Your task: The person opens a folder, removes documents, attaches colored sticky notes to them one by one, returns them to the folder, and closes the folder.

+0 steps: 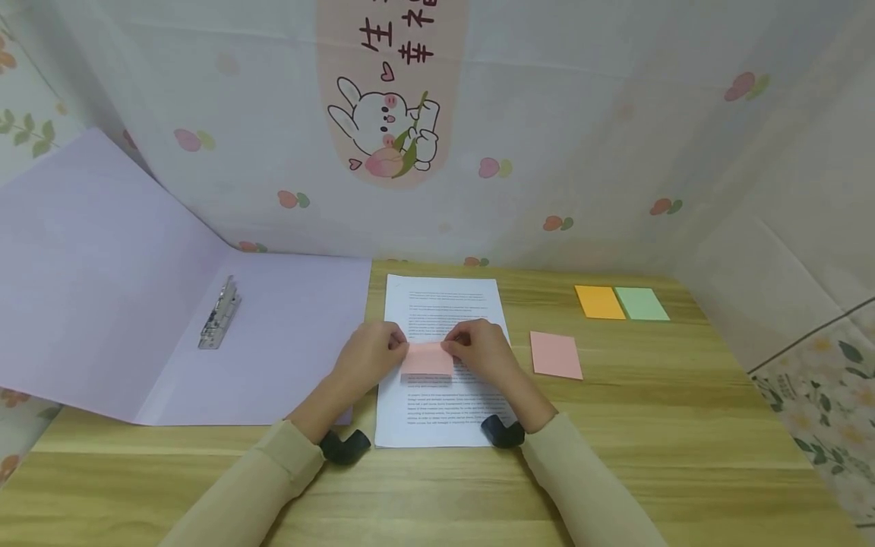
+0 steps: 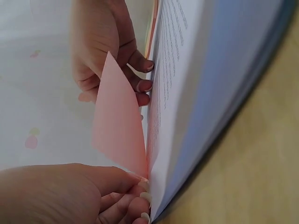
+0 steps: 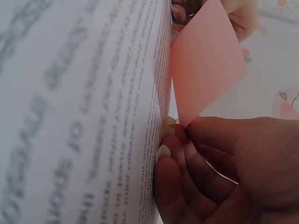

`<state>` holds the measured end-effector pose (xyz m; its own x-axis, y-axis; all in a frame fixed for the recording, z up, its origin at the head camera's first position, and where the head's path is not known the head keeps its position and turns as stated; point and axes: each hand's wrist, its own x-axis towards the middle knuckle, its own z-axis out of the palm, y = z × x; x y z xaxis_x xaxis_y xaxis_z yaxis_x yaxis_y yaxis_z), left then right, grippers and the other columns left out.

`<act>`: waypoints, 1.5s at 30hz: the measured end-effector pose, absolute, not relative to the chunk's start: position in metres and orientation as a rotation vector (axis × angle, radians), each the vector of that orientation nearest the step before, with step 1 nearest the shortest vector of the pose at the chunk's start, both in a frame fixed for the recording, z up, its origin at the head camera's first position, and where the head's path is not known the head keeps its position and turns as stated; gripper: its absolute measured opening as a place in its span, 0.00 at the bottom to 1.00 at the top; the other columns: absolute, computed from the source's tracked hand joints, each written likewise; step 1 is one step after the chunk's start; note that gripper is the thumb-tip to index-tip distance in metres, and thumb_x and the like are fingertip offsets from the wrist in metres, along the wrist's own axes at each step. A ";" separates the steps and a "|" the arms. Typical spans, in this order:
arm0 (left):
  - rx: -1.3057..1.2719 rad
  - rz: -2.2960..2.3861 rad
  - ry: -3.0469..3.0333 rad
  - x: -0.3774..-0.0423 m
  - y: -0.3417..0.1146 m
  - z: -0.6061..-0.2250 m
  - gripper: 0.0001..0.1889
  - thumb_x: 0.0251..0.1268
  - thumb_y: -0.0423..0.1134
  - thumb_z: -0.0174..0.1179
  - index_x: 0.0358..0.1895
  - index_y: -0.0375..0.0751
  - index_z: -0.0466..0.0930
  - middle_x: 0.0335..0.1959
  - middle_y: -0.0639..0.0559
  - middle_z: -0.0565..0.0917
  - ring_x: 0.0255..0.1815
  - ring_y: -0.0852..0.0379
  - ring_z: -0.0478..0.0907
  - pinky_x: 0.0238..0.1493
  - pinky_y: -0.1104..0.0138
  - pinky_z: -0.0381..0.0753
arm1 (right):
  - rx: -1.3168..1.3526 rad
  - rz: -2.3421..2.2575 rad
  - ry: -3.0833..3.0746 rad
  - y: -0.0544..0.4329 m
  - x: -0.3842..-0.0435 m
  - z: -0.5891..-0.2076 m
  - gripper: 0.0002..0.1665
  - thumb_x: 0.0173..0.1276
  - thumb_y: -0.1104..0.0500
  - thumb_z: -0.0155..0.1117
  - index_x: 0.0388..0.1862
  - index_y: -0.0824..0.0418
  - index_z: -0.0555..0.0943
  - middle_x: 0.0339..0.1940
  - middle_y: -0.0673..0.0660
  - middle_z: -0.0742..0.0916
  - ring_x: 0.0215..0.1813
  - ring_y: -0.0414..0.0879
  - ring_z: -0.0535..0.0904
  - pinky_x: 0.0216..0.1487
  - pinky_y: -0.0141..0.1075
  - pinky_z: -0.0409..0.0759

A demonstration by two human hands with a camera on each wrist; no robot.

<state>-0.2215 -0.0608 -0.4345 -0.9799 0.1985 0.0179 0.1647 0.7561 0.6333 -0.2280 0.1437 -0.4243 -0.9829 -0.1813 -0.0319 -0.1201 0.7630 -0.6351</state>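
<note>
A single pink sticky note (image 1: 427,359) is held over the middle of a printed paper stack (image 1: 444,433). My left hand (image 1: 371,353) pinches its upper left corner between thumb and fingers. At the upper right corner, my right hand (image 1: 482,351) pinches it the same way. In the left wrist view the sticky note (image 2: 120,121) slants up away from the page. The fingertips of the right hand (image 3: 210,172) touch the printed sheet in the right wrist view, and the note's top edge lies close to the paper.
An open lilac folder (image 1: 294,327) with a metal clip (image 1: 220,313) lies at the left, its cover raised. To the right are a pink sticky-note pad (image 1: 556,355), an orange pad (image 1: 599,301) and a green pad (image 1: 642,303). A patterned cloth (image 1: 547,137) hangs behind the wooden table (image 1: 683,425).
</note>
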 end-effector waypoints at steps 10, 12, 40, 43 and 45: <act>0.283 1.025 2.891 -0.223 -0.061 -0.434 0.03 0.64 0.37 0.67 0.35 0.41 0.86 0.25 0.54 0.82 0.29 0.58 0.75 0.31 0.70 0.73 | -0.233 -0.991 2.875 0.142 -0.227 -0.424 0.06 0.66 0.58 0.72 0.36 0.60 0.89 0.28 0.53 0.88 0.28 0.42 0.77 0.31 0.30 0.73; 0.277 1.022 2.883 -0.222 -0.060 -0.434 0.04 0.64 0.38 0.68 0.36 0.41 0.85 0.25 0.53 0.82 0.28 0.58 0.75 0.30 0.69 0.73 | -0.231 -0.977 2.881 0.142 -0.227 -0.424 0.06 0.66 0.57 0.73 0.36 0.60 0.89 0.27 0.53 0.88 0.28 0.42 0.77 0.30 0.30 0.72; 0.731 0.273 3.133 -0.203 -0.052 -0.424 0.15 0.68 0.45 0.67 0.52 0.42 0.88 0.51 0.46 0.90 0.58 0.42 0.85 0.57 0.51 0.84 | -0.309 -0.775 2.931 0.141 -0.225 -0.422 0.05 0.68 0.58 0.71 0.38 0.58 0.86 0.24 0.51 0.85 0.27 0.42 0.75 0.30 0.31 0.72; 0.731 0.138 3.121 -0.200 -0.050 -0.423 0.17 0.70 0.47 0.64 0.55 0.40 0.86 0.56 0.46 0.88 0.64 0.40 0.81 0.62 0.48 0.81 | -0.361 -0.622 2.970 0.137 -0.222 -0.419 0.05 0.69 0.58 0.70 0.41 0.57 0.86 0.24 0.50 0.84 0.26 0.43 0.75 0.29 0.32 0.71; 0.708 0.090 3.105 -0.197 -0.048 -0.424 0.19 0.71 0.48 0.63 0.57 0.40 0.84 0.61 0.47 0.85 0.67 0.41 0.79 0.64 0.47 0.79 | -0.390 -0.515 3.013 0.133 -0.219 -0.417 0.07 0.67 0.59 0.71 0.43 0.56 0.87 0.27 0.50 0.84 0.28 0.43 0.76 0.30 0.33 0.73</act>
<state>-0.1972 -0.0481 -0.4237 -0.9002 0.4319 0.0560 0.4344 0.8996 0.0451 -0.2194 0.1334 -0.4169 -0.9662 -0.2574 -0.0165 -0.2373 0.9123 -0.3339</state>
